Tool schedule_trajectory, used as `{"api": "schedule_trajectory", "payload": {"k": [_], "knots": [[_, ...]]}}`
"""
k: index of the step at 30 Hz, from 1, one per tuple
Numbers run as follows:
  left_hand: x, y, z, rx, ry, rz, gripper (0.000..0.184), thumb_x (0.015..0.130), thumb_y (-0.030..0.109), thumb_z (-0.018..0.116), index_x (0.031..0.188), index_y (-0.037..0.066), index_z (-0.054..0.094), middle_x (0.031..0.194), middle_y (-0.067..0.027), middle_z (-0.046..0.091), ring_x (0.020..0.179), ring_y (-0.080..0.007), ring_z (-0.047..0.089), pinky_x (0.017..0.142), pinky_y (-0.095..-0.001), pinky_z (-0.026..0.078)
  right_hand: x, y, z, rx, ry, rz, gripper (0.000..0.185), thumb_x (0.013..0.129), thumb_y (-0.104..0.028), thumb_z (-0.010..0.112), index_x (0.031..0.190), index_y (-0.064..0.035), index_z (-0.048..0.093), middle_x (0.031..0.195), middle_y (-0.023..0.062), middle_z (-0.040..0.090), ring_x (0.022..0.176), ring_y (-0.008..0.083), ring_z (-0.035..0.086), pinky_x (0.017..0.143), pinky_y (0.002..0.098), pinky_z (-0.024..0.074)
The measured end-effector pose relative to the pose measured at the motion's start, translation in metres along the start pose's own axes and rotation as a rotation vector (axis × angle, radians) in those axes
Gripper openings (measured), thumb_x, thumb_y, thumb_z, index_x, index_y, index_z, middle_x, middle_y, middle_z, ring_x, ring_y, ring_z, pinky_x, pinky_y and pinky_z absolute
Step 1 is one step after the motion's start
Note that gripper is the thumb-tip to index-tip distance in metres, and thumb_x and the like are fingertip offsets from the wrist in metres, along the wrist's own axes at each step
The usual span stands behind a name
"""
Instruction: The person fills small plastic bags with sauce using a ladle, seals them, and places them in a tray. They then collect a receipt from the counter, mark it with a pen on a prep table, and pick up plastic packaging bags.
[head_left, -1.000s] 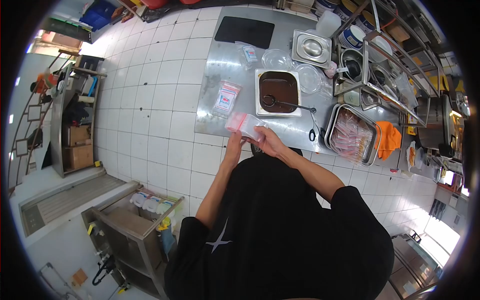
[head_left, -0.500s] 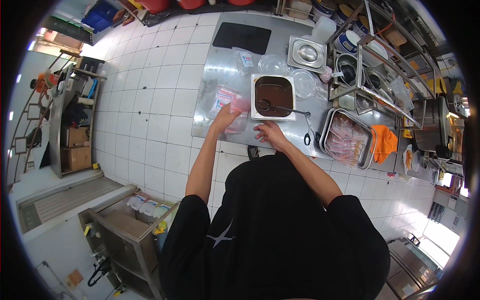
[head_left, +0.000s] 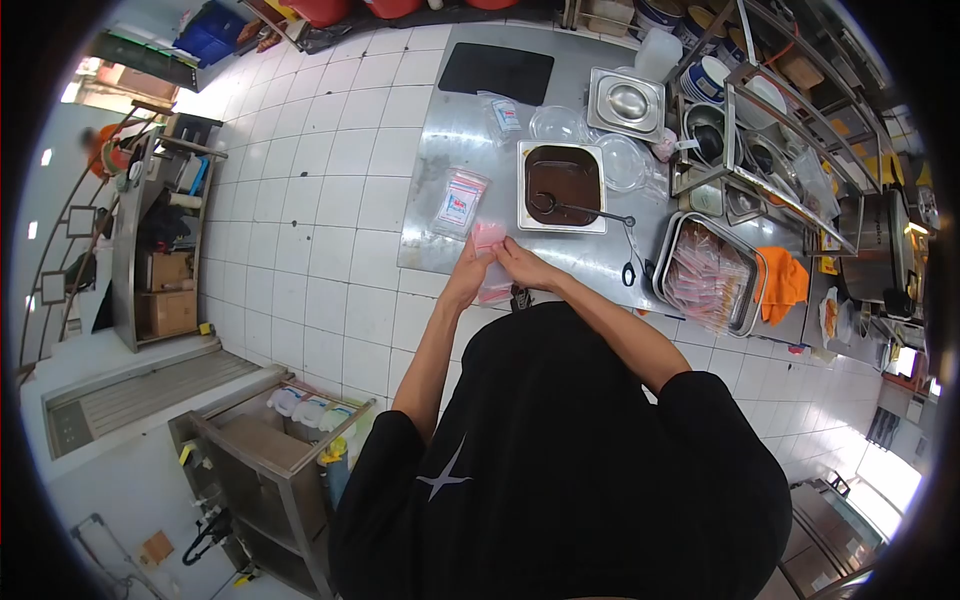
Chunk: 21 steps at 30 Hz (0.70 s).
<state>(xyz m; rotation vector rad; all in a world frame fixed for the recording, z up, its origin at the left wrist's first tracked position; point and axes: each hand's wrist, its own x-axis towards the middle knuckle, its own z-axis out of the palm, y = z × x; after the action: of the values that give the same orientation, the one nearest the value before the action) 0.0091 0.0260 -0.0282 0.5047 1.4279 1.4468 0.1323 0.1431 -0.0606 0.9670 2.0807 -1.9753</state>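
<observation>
Both hands meet at the front edge of the steel table on a small clear plastic bag with a pink top band [head_left: 488, 236]. My left hand [head_left: 466, 274] pinches its left side, and my right hand [head_left: 526, 266] closes on its right side. A pack of similar printed bags [head_left: 460, 203] lies just beyond my left hand. Right of it stands a square metal pan [head_left: 561, 226] of dark brown sauce [head_left: 572, 178]. A ladle [head_left: 590, 211] rests in the sauce, its handle over the pan's right rim. More pink-edged plastic [head_left: 495, 294] shows below my hands, partly hidden.
Scissors [head_left: 629, 273] lie right of the pan. A metal tray [head_left: 742, 327] holds several filled bags beside an orange cloth [head_left: 782, 285]. Clear round lids [head_left: 622, 165], a lidded steel container [head_left: 627, 102] and a black board [head_left: 497, 73] sit farther back. A metal rack [head_left: 735, 130] borders the right.
My left hand has drawn the bag from beside the pack toward me. My right hand has moved left from below the pan and taken hold of the bag too.
</observation>
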Motion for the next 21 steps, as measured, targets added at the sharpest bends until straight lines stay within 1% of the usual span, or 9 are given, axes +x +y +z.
{"api": "schedule_trajectory", "payload": {"k": [2, 5, 8, 11, 12, 16, 19, 20, 21], "knots": [[0.019, -0.007, -0.007, 0.445, 0.074, 0.313, 0.059, 0.095, 0.002, 0.056, 0.151, 0.002, 0.038, 0.147, -0.0214, 0.048, 0.139, -0.0325, 0.045, 0.114, -0.0451, 0.039, -0.012, -0.023, -0.001, -0.132, 0.095, 0.115, 0.066, 0.106, -0.043, 0.047, 0.153, 0.0008, 0.032, 0.124, 0.0272, 0.065, 0.101, 0.0333, 0.068, 0.091, 0.0421, 0.0528], [0.041, 0.030, 0.009, 0.943, 0.155, 0.239, 0.063, 0.093, 0.008, 0.056, 0.153, 0.000, 0.036, 0.151, -0.0314, 0.039, 0.144, -0.0456, 0.035, 0.116, -0.0563, 0.033, -0.018, 0.007, -0.004, -0.406, 0.164, -0.021, 0.066, 0.101, -0.041, 0.054, 0.150, 0.0003, 0.036, 0.108, 0.0243, 0.070, 0.094, 0.0333, 0.069, 0.085, 0.0433, 0.0525], [0.064, 0.020, 0.042, 1.308, 0.221, 0.061, 0.076, 0.092, 0.014, 0.059, 0.159, 0.001, 0.025, 0.160, -0.0395, 0.019, 0.149, -0.0579, 0.019, 0.116, -0.0676, 0.022, -0.049, 0.013, -0.022, -0.397, 0.099, -0.020, 0.060, 0.099, -0.035, 0.060, 0.145, 0.0001, 0.043, 0.095, 0.0169, 0.069, 0.083, 0.0300, 0.068, 0.078, 0.0419, 0.0521], [0.074, -0.034, 0.040, 1.466, 0.296, 0.276, 0.089, 0.091, 0.031, 0.065, 0.161, 0.001, 0.019, 0.164, -0.0383, 0.006, 0.153, -0.0548, 0.007, 0.114, -0.0763, 0.012, -0.075, 0.030, -0.037, -0.254, 0.099, -0.062, 0.050, 0.096, -0.025, 0.063, 0.138, -0.0014, 0.048, 0.090, 0.0175, 0.072, 0.090, 0.0355, 0.071, 0.084, 0.0444, 0.0536], [0.067, -0.019, 0.041, 1.456, 0.231, 0.155, 0.109, 0.084, 0.050, 0.073, 0.163, 0.004, 0.013, 0.165, -0.0355, 0.003, 0.153, -0.0546, 0.003, 0.115, -0.0759, 0.009, -0.080, 0.038, -0.043, -0.191, 0.132, -0.065, 0.048, 0.095, -0.023, 0.063, 0.136, -0.0014, 0.050, 0.089, 0.0163, 0.071, 0.086, 0.0325, 0.070, 0.081, 0.0426, 0.0536], [0.035, 0.025, 0.017, 1.351, 0.044, 0.175, 0.133, 0.067, 0.068, 0.083, 0.163, 0.005, 0.014, 0.169, -0.0277, 0.007, 0.155, -0.0517, 0.002, 0.116, -0.0746, 0.008, -0.112, 0.067, -0.046, 0.047, 0.257, -0.025, 0.039, 0.095, -0.018, 0.065, 0.130, -0.0035, 0.056, 0.086, 0.0100, 0.067, 0.078, 0.0200, 0.066, 0.075, 0.0359, 0.0534], [0.024, 0.023, -0.003, 1.388, 0.055, 0.104, 0.122, 0.069, 0.060, 0.085, 0.160, 0.007, 0.023, 0.166, -0.0258, 0.017, 0.154, -0.0487, 0.014, 0.117, -0.0734, 0.010, -0.117, 0.068, -0.042, 0.044, 0.275, -0.076, 0.038, 0.095, -0.016, 0.064, 0.130, -0.0050, 0.058, 0.095, 0.0106, 0.067, 0.080, 0.0198, 0.066, 0.077, 0.0350, 0.0536], [0.019, 0.013, -0.008, 1.394, 0.143, 0.249, 0.100, 0.074, 0.049, 0.086, 0.151, 0.007, 0.038, 0.156, -0.0225, 0.035, 0.145, -0.0439, 0.033, 0.112, -0.0718, 0.023, -0.116, 0.065, -0.040, 0.017, 0.273, -0.108, 0.038, 0.095, -0.016, 0.064, 0.131, -0.0054, 0.058, 0.100, 0.0116, 0.066, 0.081, 0.0202, 0.066, 0.077, 0.0347, 0.0536], [0.021, 0.003, -0.012, 1.378, 0.177, 0.296, 0.093, 0.075, 0.046, 0.085, 0.148, 0.007, 0.041, 0.152, -0.0215, 0.039, 0.141, -0.0420, 0.037, 0.109, -0.0689, 0.027, -0.113, 0.053, -0.039, -0.071, 0.270, -0.179, 0.041, 0.094, -0.016, 0.065, 0.132, -0.0048, 0.057, 0.109, 0.0133, 0.064, 0.087, 0.0228, 0.066, 0.080, 0.0367, 0.0534]]}}
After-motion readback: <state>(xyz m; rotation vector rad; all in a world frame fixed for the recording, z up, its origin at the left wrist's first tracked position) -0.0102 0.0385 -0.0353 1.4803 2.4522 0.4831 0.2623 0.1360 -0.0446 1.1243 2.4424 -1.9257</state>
